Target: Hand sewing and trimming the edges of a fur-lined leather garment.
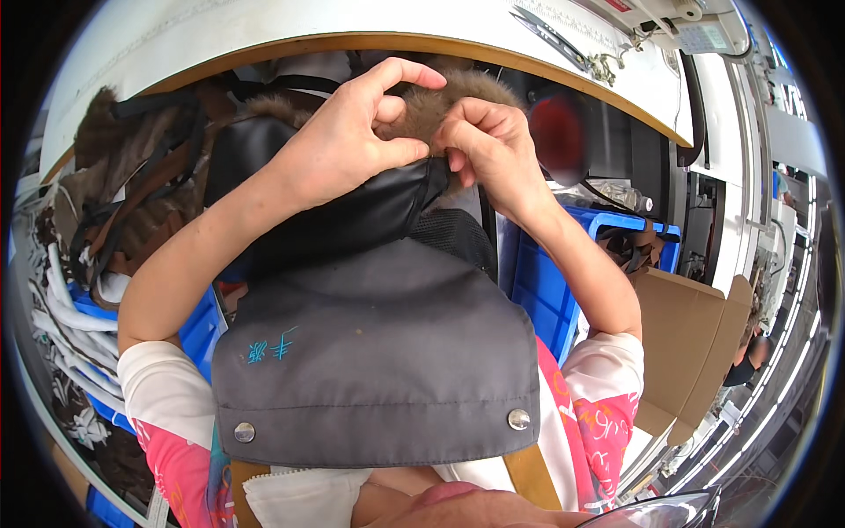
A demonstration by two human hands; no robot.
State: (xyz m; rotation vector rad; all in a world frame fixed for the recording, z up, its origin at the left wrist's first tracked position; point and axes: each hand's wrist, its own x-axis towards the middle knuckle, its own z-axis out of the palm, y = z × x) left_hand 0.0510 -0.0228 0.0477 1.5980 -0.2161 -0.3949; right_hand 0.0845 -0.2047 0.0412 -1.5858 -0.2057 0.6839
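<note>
A glossy black leather-like piece (348,209) with brown fur (480,85) at its far side lies before me, beneath my hands. My right hand (495,151) pinches its edge between thumb and bent fingers; whether a small item is also in that pinch is hidden. My left hand (339,141) is curved, with thumb and forefinger wide apart. Its thumb tip rests at the black edge, beside the right fingertips, and its other fingers curl close to the fur. A dark grey apron (378,352) with two metal snaps covers my front.
A white worktable (290,22) with a wooden edge spans the far side, holding dark thread snips (550,37). Brown fur and strap scraps (145,176) pile up at left. At right are a blue crate (546,273) and an open cardboard box (691,343).
</note>
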